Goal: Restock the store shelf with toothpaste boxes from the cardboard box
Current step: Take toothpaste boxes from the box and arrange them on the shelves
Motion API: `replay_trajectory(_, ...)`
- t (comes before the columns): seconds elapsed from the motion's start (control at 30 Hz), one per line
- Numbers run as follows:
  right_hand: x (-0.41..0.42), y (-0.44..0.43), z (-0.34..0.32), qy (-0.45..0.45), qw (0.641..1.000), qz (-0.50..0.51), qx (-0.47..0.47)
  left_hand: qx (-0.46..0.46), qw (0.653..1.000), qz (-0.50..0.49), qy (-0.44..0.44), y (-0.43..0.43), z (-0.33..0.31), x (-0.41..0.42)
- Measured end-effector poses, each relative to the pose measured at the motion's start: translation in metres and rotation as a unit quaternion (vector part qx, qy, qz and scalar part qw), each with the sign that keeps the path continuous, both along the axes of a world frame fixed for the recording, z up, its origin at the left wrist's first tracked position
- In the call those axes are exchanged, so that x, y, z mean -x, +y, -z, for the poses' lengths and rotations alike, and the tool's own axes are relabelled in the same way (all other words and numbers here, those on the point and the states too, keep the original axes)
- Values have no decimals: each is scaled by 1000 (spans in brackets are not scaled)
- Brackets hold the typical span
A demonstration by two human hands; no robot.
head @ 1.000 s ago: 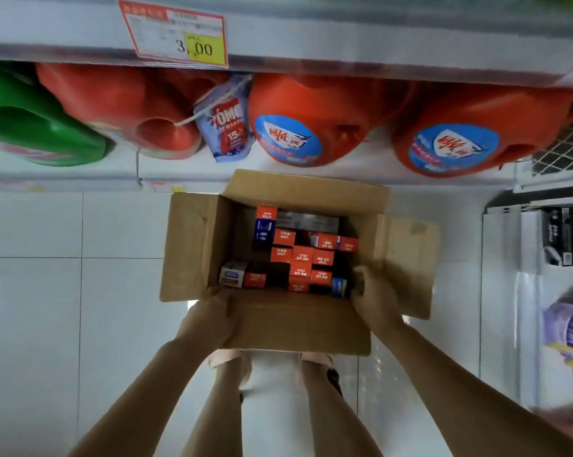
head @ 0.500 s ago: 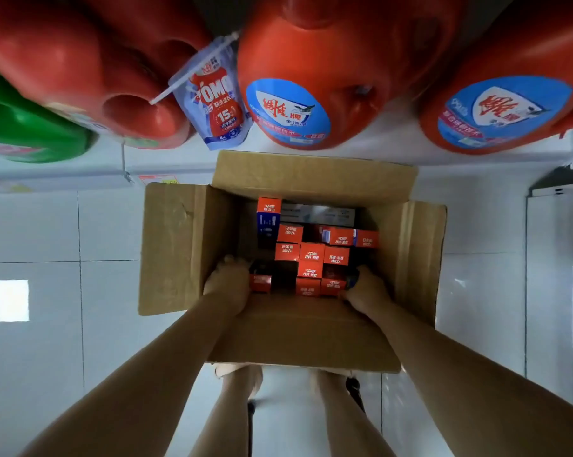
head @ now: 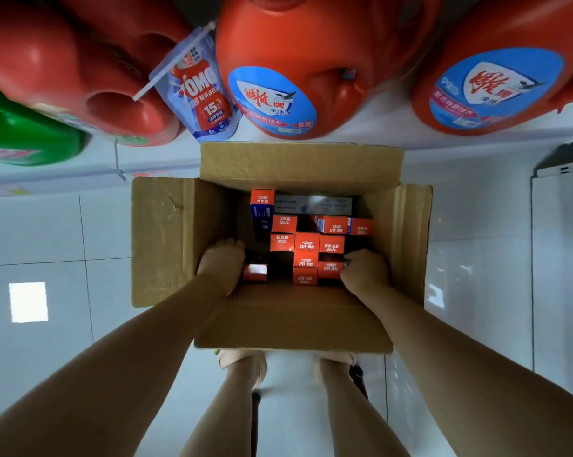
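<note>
Step in hand: picking stock out of the cardboard box (head: 166,242), which sits open on the floor at centre frame. The toothpaste boxes (head: 306,245) stand on end inside it, packed toward its right half.

The left hand (head: 220,267) is inside at lower left, fingers pointing down beside a lone red box (head: 254,272). Its fingertips are hidden, so grip cannot be confirmed. The right hand (head: 366,275) has its fingers curled onto the nearest carton (head: 330,270) at the cluster's lower right.

Assessment: nothing is lifted yet. The next move calls for a firm hold, then a straight lift clear of the flaps. Detergent bottles (head: 311,61) fill the top of the frame.
</note>
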State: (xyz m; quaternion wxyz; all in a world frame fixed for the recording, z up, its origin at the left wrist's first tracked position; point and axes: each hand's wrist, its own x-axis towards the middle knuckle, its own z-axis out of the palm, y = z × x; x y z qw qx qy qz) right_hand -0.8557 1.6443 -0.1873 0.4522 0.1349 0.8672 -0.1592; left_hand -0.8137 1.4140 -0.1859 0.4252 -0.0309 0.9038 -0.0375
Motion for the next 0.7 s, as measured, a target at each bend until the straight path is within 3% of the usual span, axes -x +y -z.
replay_trajectory(0.13, 4, 6, -41, 30, 999, -27, 15, -34, 995, -96, 18, 2, -35, 4)
replay_trajectory(0.33, 15, 5, -133, 76, 995, -58, 30, -108, 960, -218, 139, 1, -127, 7)
replay_trajectory(0.4, 19, 3, -167, 100, 992, -45, 54, -136, 917, -320, 196, -4, -162, 2)
replay_trajectory(0.57, 31, 4, -250, 72, 989, 11, 128, -228, 757, -538, 292, -11, -257, -17)
replay_trajectory(0.63, 43, 11, -288, 34, 977, 83, 193, -258, 679, -609, 317, -11, -294, -24)
replay_trajectory(0.7, 56, 20, -334, -35, 943, 190, 272, -267, 626, -641, 355, -11, -332, -30)
